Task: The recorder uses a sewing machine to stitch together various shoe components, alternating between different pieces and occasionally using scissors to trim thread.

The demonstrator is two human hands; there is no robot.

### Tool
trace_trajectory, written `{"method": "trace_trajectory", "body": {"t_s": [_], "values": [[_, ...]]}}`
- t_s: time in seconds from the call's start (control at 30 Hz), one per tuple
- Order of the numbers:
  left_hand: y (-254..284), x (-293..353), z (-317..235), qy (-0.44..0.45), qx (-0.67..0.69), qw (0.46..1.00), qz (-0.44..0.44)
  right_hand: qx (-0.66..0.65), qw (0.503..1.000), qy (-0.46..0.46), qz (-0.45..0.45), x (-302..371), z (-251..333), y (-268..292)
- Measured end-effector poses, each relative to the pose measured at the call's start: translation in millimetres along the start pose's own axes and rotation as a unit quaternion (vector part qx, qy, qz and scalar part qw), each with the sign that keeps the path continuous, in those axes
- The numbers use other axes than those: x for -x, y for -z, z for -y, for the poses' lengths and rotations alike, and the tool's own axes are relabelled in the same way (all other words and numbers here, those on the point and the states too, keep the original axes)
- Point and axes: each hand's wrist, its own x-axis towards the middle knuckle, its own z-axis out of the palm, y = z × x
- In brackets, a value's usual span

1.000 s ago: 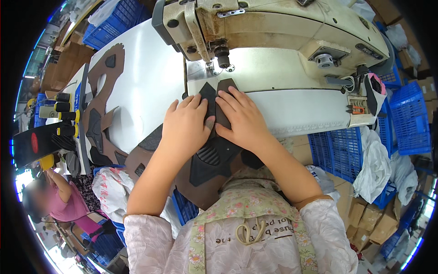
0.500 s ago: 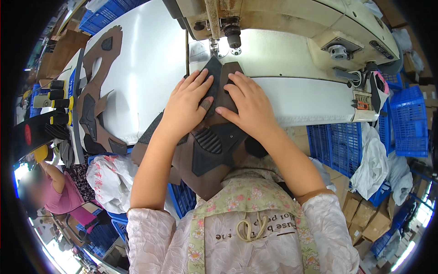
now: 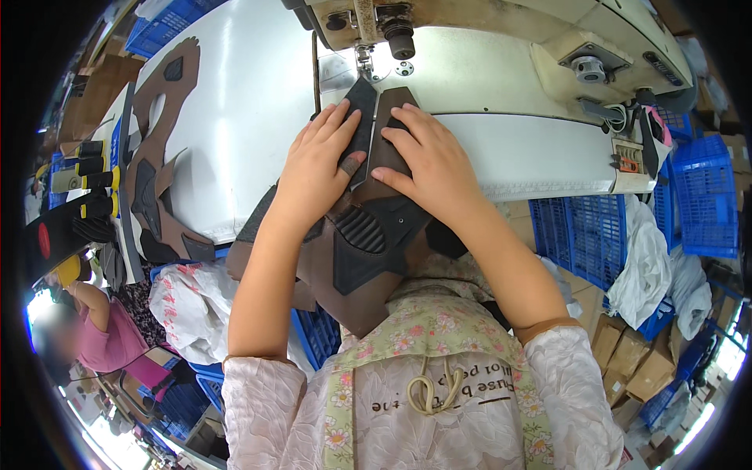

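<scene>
Spanning the upper work area, the white tabletop (image 3: pixel 258 94) bears a cream sewing machine (image 3: pixel 486 35) with brown staining about its head.

Workpiece position: the brown workpiece (image 3: pixel 366 266) with black panels lies at the near edge of the tabletop, two pointed ends directed toward the machine, lower portion extending past the edge to the floral apron (image 3: pixel 423 333). The black point sits at the presser foot (image 3: pixel 364 59); whether it is beneath cannot be determined.

Left grip (image 3: pixel 325 164): open, fingers extended flat on the black point. Right grip (image 3: pixel 439 160): open, palm down on the adjacent brown point, thumb spread toward the narrow gap.

A second brown piece (image 3: pixel 146 145) with black patches lies at the tabletop's left side, well apart from the workpiece. Beyond it are black-and-yellow thread spools (image 3: pixel 98 180). At the right end, a small tray (image 3: pixel 627 157) holds orange items.

Room, right side: blue crates (image 3: pixel 576 235), white bags (image 3: pixel 638 262) and cardboard boxes (image 3: pixel 638 360). Room, left side: a red-printed white bag (image 3: pixel 192 309) and, farther back, a person in a pink top (image 3: pixel 113 337).
</scene>
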Motion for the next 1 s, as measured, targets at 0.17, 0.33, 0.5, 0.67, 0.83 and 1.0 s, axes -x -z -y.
{"method": "trace_trajectory", "body": {"t_s": [0.17,0.33,0.5,0.67,0.83,1.0], "values": [[0.1,1.7,-2.9,-0.003,-0.024,1.000,0.008,-0.002,1.000,-0.002,0.005,0.6,-0.5,0.0],[1.9,0.7,-4.8,-0.007,-0.029,1.000,0.005,0.001,1.000,-0.001,0.008,-0.6,1.0,2.1],[3.2,1.3,-8.3,-0.005,-0.044,0.999,0.007,0.075,0.997,-0.003,0.028,1.8,13.5,-1.0],[1.4,1.0,-11.5,0.004,-0.065,0.998,0.006,0.072,0.997,-0.017,0.035,3.3,17.9,-4.1],[1.6,0.8,-11.9,-0.009,-0.097,0.995,0.010,0.081,0.996,-0.020,0.036,2.5,19.1,-5.6],[-3.3,-3.7,-8.9,-0.018,-0.114,0.993,-0.010,0.097,0.994,0.000,0.042,-4.8,10.6,-4.6]]}}
